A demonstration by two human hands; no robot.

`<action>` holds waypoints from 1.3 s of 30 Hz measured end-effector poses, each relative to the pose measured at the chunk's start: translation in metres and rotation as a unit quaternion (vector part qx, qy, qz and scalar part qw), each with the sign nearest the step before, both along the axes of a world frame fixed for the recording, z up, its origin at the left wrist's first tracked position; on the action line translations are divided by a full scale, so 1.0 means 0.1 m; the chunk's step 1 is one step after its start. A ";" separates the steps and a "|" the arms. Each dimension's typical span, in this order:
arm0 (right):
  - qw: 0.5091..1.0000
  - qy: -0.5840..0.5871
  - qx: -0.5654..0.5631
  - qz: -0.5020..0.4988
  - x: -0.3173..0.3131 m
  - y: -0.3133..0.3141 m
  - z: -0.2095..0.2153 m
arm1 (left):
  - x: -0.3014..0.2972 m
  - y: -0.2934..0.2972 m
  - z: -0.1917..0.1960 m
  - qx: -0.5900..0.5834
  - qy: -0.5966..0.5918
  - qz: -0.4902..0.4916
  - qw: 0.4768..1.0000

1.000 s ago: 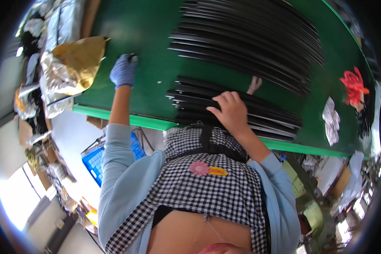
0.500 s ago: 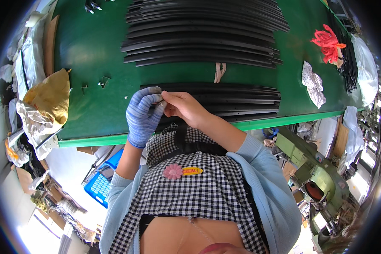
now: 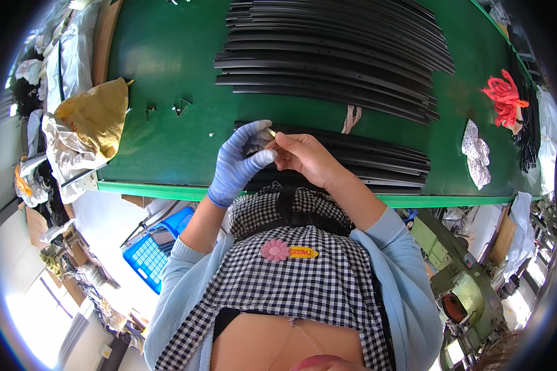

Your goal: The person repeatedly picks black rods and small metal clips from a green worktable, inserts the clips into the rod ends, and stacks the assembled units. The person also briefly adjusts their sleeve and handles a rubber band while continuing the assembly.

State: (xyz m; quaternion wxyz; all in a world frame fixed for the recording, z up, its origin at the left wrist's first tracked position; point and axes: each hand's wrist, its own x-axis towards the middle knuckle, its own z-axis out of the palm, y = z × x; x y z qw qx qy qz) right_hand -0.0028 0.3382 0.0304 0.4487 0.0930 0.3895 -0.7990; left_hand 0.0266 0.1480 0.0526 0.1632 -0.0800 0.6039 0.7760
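My left hand [image 3: 238, 162], in a blue knitted glove, has its fingers and thumb spread apart. Bare and close beside it, my right hand [image 3: 306, 159] pinches with thumb and fingers. A small yellowish piece [image 3: 271, 132] shows between the right thumb and the gloved fingertips; its exact kind is too small to make out. Both hands are above the near edge of the green table [image 3: 161, 148]. Just behind and beneath them lies a short stack of black slotted strips [image 3: 384, 159], partly hidden by my hands.
A larger stack of black strips [image 3: 328, 65] lies farther back, with a pale cloth loop [image 3: 351, 119] in front. Small metal clips [image 3: 181, 107] and a yellow sack [image 3: 99, 117] are at left. Red ties [image 3: 506, 99] and a patterned cloth [image 3: 474, 154] are at right; a green machine [image 3: 458, 272] stands below.
The view has shifted, so the table's contents appear farther right. The gloved fingers and thumb have spread from a closed pinch, and the small yellowish piece has come into sight.
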 end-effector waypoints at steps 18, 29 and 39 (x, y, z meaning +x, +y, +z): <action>0.498 0.650 0.574 0.022 -0.69 0.29 -0.35 | -0.42 -0.56 -0.29 0.138 -0.073 0.076 0.985; 0.572 0.620 0.534 0.060 -0.43 0.32 0.39 | -0.11 -0.44 0.15 0.024 0.122 0.125 0.984; 0.630 0.633 0.447 0.048 -0.03 0.41 0.92 | 0.01 -0.27 0.26 0.340 0.107 -0.114 0.927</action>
